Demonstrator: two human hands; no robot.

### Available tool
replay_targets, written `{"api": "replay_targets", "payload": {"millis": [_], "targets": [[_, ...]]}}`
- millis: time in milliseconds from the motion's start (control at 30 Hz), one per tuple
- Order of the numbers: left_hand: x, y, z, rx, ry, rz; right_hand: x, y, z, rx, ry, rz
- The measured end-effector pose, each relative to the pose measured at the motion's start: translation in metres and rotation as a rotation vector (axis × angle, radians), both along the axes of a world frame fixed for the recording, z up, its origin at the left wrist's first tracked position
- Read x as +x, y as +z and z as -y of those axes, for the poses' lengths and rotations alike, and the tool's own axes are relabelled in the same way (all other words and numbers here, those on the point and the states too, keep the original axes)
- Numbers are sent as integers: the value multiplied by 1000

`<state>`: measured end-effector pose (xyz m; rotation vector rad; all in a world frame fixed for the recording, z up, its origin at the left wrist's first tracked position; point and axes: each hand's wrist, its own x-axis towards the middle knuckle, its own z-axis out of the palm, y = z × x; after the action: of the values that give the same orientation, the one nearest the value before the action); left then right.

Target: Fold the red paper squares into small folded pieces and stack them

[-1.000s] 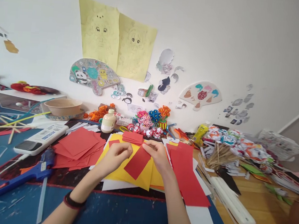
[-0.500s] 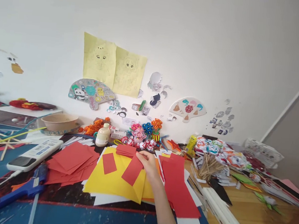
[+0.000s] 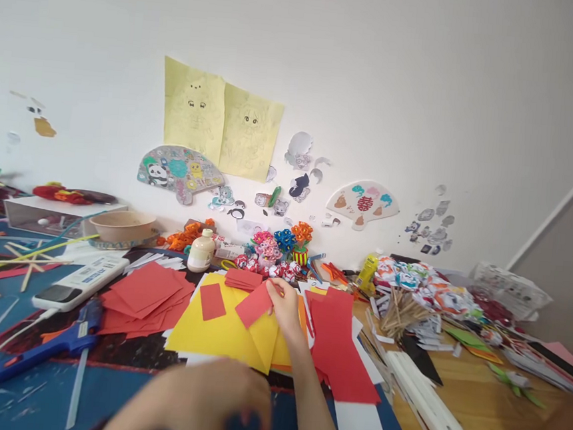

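My right hand (image 3: 283,303) pinches a small red paper rectangle (image 3: 254,304) by its upper right corner, above a yellow paper sheet (image 3: 195,337). Another red rectangle (image 3: 212,302) lies flat on the yellow sheet, to the left. Just behind them is a small pile of red paper pieces (image 3: 241,279). Low in the foreground, my left hand (image 3: 200,395) is smeared by motion over the blue table surface, near the yellow sheet's front edge; its fingers are too blurred to read.
Red paper squares (image 3: 146,296) are stacked at left, beside a blue glue gun (image 3: 62,342) and a white power strip (image 3: 82,284). Long red paper (image 3: 338,343) lies at right. A glue bottle (image 3: 202,250) and pipe-cleaner flowers (image 3: 284,241) stand behind. A blurred brown shape (image 3: 566,427) shows at the right edge.
My left hand has come into view from below. The red rectangle in my right hand has turned to a flatter slant. The camera view has shifted slightly.
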<state>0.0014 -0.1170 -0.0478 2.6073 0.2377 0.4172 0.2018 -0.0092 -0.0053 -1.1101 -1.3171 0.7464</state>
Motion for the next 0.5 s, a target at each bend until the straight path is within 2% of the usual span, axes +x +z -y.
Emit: {"api": "replay_targets", "payload": {"millis": [33, 67, 133, 167, 200, 267, 400, 500], "targets": [[-6, 21, -31, -41, 116, -56, 1, -1, -1, 8, -22, 29], [-13, 41, -62, -51, 339, -64, 1, -2, -1, 13, -34, 52], [-27, 67, -111, 59, 907, -49, -1, -3, -2, 23, -32, 73], [-33, 72, -128, 96, 997, -55, -2, -3, -2, 32, -29, 71], [-38, 72, -141, 118, 1037, -61, -4, -2, -2, 42, -28, 68], [-44, 61, -155, 146, 1079, -83, -7, 0, -1, 62, -35, 72], [-52, 31, -169, 173, 1140, -198, -10, 3, -2, 70, -87, 38], [-56, 22, -177, 175, 1147, -193, -11, 1, -3, 59, -125, -3]]}}
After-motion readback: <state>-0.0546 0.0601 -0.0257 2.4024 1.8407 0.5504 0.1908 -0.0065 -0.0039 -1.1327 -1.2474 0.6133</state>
